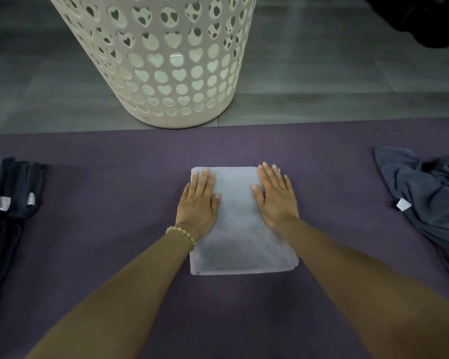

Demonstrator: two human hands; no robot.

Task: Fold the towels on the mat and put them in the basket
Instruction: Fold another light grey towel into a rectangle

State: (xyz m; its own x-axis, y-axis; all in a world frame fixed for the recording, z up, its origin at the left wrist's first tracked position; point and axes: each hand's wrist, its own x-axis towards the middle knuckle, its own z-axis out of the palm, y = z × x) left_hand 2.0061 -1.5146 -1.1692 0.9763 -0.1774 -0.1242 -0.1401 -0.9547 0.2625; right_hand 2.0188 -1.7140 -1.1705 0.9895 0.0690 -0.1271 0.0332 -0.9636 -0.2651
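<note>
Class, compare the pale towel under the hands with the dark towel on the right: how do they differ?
The pale towel is folded into a neat rectangle; the dark towel lies crumpled. The left hand and right hand rest flat on the pale towel; nothing touches the dark towel. Both lie on the purple mat.

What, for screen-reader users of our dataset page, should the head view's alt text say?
The left hand and right hand rest flat on a folded white towel centred on a purple mat. A white basket with heart-shaped holes stands at the mat's far edge; folded dark towels lie at left, a crumpled grey towel at right.
</note>
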